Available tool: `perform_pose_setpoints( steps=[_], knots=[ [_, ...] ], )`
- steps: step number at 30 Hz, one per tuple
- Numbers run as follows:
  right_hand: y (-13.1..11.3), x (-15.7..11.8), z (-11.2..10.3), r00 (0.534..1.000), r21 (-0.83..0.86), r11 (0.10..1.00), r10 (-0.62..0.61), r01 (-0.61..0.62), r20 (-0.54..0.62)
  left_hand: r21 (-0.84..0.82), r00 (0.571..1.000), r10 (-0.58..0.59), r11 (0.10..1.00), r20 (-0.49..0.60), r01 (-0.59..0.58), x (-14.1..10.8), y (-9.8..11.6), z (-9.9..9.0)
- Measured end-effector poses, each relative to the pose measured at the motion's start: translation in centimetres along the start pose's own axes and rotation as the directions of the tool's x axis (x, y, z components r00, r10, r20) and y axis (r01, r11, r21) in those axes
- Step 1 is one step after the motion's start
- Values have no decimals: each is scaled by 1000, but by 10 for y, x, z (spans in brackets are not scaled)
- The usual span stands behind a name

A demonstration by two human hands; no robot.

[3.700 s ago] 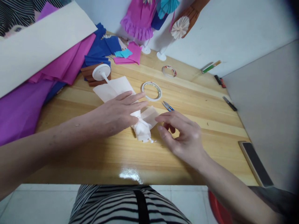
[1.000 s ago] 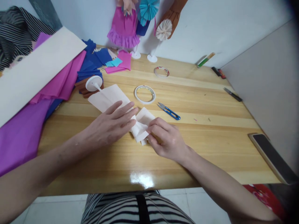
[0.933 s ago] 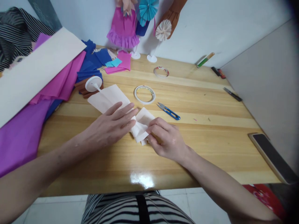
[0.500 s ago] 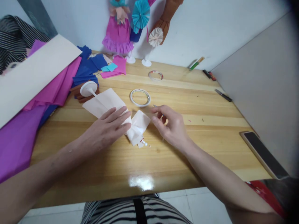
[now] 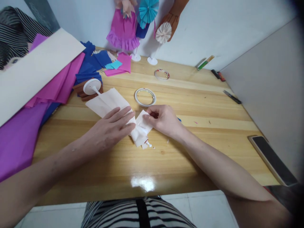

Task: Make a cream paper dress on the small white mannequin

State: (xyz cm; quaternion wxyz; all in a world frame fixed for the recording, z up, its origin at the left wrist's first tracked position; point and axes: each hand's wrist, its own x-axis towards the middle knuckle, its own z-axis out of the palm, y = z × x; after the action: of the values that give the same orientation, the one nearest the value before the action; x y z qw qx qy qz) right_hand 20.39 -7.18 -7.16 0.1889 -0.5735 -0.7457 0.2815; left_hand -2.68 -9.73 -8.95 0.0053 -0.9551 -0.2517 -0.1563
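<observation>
A pale pink paper dress (image 5: 110,99) lies wrapped around a white stand on the table, its round base (image 5: 92,86) at the upper left. My left hand (image 5: 114,126) rests flat on the dress with the fingers stretched out. At the dress's right side, my right hand (image 5: 163,119) pinches the upper corner of a pale paper flap (image 5: 145,126) between thumb and fingers. The stand's small white tip (image 5: 148,144) pokes out below the gathered paper. A roll of double-sided tape (image 5: 145,97) lies just beyond my right hand.
Crepe paper (image 5: 57,82) and a long cream board (image 5: 40,69) fill the left side. Dressed paper figures (image 5: 123,31) stand by the wall. A second tape roll (image 5: 161,74), a cutter knife (image 5: 232,97) and a phone (image 5: 273,160) lie farther back and right.
My right hand has moved left and closed on the corner of the paper flap. My left hand stays flat on the dress. The view has shifted slightly.
</observation>
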Motion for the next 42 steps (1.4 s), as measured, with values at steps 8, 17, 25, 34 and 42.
perform_pose_setpoints(
  steps=[8, 17, 25, 34, 42],
  knots=[
    [-13, 1, -2, 993, 158, 986, -63, 47, 98, 10, 1000, 14, 1000, -14, -14, 3, 1, -3],
    [-25, -12, 3, 980, 120, 988, -115, 97, 161, 19, 1000, 1, 1000, -17, -1, 1, 1, 2],
    [-29, -15, 2, 978, 27, 992, -124, 121, 169, -20, 1000, -18, 1000, -19, 17, 0, 0, 5],
    [-28, -13, 4, 978, 30, 996, -89, 85, 187, -148, 993, 5, 989, -115, -23, -2, -5, 11],
    [-28, -14, 5, 977, 26, 994, -108, 105, 185, -375, 969, -32, 925, -245, -64, -2, -7, 17]
  ],
)
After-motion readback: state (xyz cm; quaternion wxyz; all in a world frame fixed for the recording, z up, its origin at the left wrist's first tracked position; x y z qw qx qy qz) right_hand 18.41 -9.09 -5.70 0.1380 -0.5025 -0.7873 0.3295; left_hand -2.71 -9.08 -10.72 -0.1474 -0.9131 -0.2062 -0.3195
